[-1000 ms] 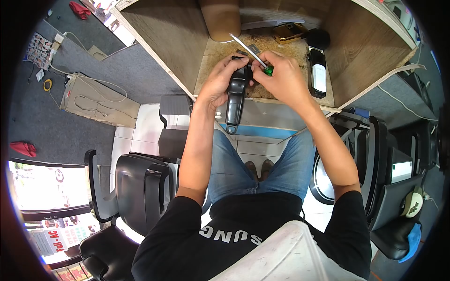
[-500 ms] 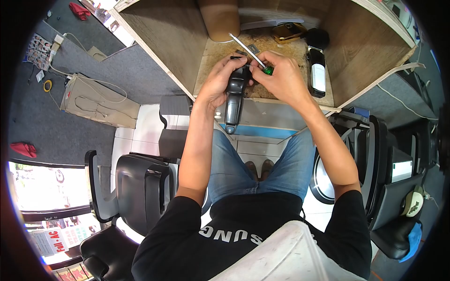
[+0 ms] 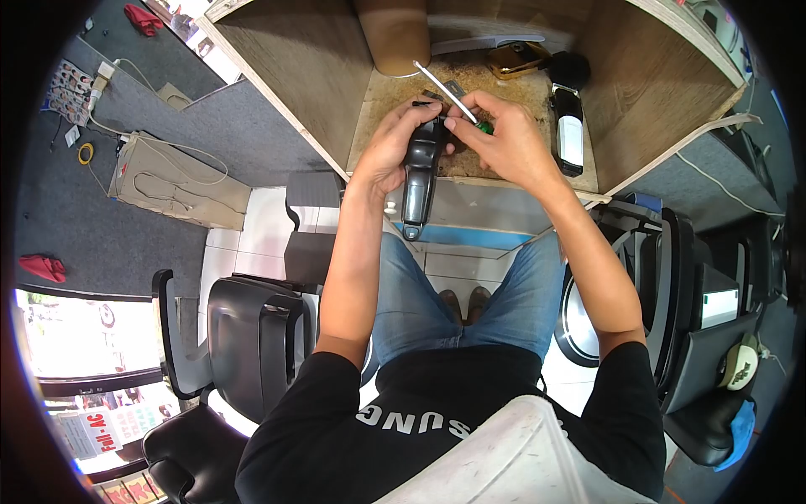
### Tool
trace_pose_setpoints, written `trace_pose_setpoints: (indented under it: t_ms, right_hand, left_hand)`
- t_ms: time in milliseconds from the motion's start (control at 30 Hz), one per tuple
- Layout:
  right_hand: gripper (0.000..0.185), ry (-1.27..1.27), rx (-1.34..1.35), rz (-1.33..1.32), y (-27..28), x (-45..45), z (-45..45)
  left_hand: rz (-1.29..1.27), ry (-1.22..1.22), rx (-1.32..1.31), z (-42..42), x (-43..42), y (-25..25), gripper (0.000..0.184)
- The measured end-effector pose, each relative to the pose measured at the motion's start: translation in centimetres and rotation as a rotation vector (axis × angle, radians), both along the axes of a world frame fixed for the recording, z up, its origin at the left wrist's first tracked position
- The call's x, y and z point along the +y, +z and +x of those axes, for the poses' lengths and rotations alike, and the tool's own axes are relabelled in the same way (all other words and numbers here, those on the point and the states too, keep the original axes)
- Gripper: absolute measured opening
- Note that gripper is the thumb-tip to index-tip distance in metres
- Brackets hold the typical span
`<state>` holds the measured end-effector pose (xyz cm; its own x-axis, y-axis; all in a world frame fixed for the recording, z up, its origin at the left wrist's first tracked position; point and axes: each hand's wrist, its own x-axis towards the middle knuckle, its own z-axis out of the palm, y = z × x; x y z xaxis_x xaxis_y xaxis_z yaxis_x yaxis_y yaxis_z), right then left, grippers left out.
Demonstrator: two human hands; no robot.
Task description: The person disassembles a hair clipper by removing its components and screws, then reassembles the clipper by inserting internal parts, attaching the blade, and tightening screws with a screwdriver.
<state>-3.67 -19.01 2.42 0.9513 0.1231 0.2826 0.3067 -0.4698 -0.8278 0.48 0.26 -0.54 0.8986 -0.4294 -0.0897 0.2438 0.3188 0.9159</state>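
My left hand (image 3: 392,147) is wrapped round a black hair clipper (image 3: 420,181), whose body hangs down past the front edge of the shelf (image 3: 365,134). My right hand (image 3: 510,139) holds a screwdriver by its green handle (image 3: 484,128), and the metal shaft (image 3: 445,91) points up and to the left over the shelf. The right fingertips are close beside the clipper's upper end; whether they touch it I cannot tell. A small flat metal piece (image 3: 454,87) lies on the shelf behind the screwdriver shaft.
On the shelf stand a brown cylinder (image 3: 395,42), a gold and black clipper (image 3: 518,59), a dark round brush (image 3: 570,69) and a black and silver clipper (image 3: 569,130). Wooden side walls (image 3: 294,67) flank it. Black chairs (image 3: 252,328) stand at both sides.
My right hand has shifted very slightly with the screwdriver, whose handle now sits a little further right. My left hand and the clipper have barely moved.
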Motion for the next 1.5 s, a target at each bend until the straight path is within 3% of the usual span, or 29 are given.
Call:
trace_pose_setpoints:
  t_ms: [67, 167, 867, 1067, 1367, 1500]
  right_hand:
    - [0.019, -0.006, 0.07, 0.087, 0.4, 0.2, -0.4]
    - [0.019, -0.027, -0.077, 0.018, -1.0, -0.1, 0.3]
    - [0.017, 0.038, 0.189, 0.044, 1.1, -0.1, -0.2]
    - [0.021, 0.085, 0.1, 0.115, -0.1, -0.3, 0.2]
    - [0.019, 0.038, 0.174, 0.044, 0.6, -0.1, -0.2]
    - [0.02, 0.014, -0.045, 0.023, -0.3, 0.0, 0.1]
  left_hand:
    - [0.001, -0.003, -0.007, 0.0, 0.0, 0.0, 0.032]
    - [0.001, 0.014, 0.008, -0.3, -0.2, 0.3, 0.032]
    - [-0.008, -0.017, -0.018, 0.0, 0.0, -0.2, 0.03]
    - [-0.015, -0.029, -0.015, 0.0, 0.0, -0.1, 0.028]
    - [-0.001, -0.028, -0.018, 0.0, 0.0, -0.1, 0.029]
    - [-0.011, -0.024, -0.018, 0.5, 0.0, -0.8, 0.029]
